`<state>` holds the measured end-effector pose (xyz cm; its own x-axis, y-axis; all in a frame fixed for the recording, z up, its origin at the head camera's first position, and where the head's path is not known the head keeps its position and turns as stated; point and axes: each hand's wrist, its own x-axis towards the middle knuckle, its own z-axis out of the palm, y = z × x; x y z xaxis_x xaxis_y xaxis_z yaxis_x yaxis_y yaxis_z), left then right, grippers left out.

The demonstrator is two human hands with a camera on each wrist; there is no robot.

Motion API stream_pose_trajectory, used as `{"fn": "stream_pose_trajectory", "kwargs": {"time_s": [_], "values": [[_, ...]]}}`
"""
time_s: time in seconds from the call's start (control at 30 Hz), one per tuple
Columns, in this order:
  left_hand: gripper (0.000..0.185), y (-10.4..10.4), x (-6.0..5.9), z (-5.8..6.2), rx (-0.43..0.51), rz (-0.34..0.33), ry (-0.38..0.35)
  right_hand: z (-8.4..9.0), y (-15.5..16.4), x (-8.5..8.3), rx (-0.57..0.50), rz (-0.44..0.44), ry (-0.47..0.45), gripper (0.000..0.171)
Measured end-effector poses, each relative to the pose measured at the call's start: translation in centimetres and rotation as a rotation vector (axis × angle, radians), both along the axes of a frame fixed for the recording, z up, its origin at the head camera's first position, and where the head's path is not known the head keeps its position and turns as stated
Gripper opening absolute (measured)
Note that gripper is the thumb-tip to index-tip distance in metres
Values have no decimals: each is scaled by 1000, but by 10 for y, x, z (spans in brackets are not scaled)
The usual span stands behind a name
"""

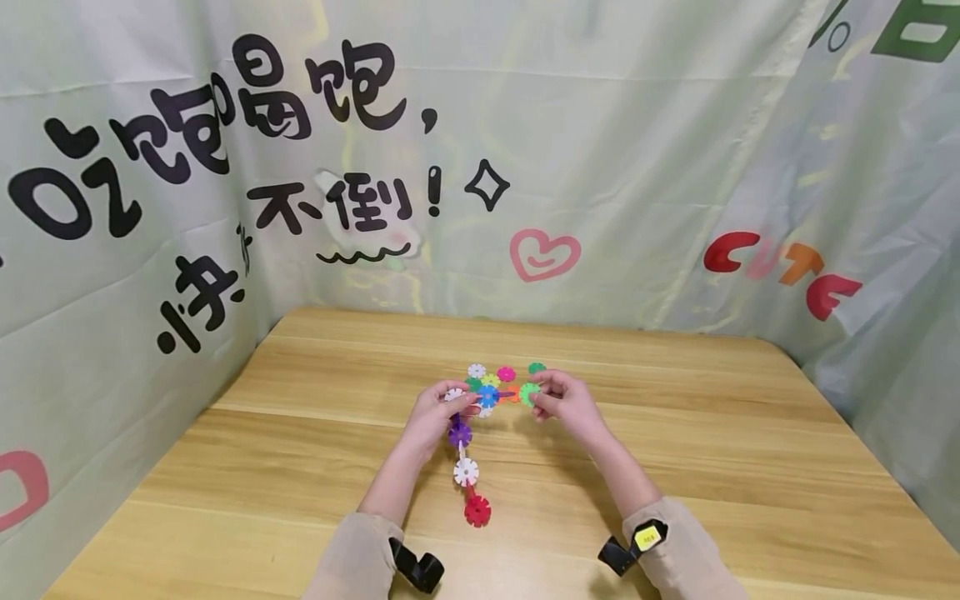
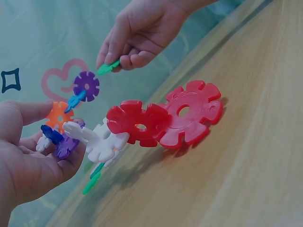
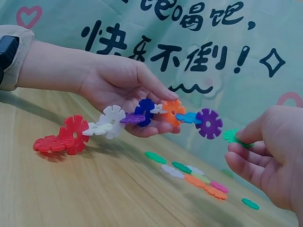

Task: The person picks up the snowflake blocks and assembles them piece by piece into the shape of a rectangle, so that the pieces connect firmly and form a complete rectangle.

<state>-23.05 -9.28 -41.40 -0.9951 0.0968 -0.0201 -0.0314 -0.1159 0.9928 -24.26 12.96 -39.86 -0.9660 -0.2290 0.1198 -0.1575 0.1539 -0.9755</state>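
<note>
My left hand (image 1: 431,417) holds a chain of slotted snowflake discs, its thumb and fingers pinching the orange disc (image 3: 173,113) near the far end. From there the chain runs back through blue, purple and white discs to two red discs (image 2: 191,113) low over the tabletop. Beyond the orange disc come a light blue disc (image 3: 188,118) and a purple disc (image 3: 209,124) at the free end. Between thumb and fingertips, my right hand (image 1: 572,406) pinches a bright green snowflake disc (image 1: 528,393). In the right wrist view a small gap separates it from the purple disc.
Behind the hands, several loose discs lie on the wooden table (image 1: 712,450): among them a pink disc (image 1: 506,374), a white disc (image 3: 172,171) and a green disc (image 3: 250,204). A printed curtain (image 1: 637,167) hangs around the table's back and sides.
</note>
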Motion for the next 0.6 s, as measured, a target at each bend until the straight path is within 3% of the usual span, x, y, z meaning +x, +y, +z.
{"fn": "stream_pose_trajectory", "kwargs": {"time_s": [0.6], "values": [[32,2,1,0,3,-7,0,-4,-2,-2,-40,-34,-40,27]]}}
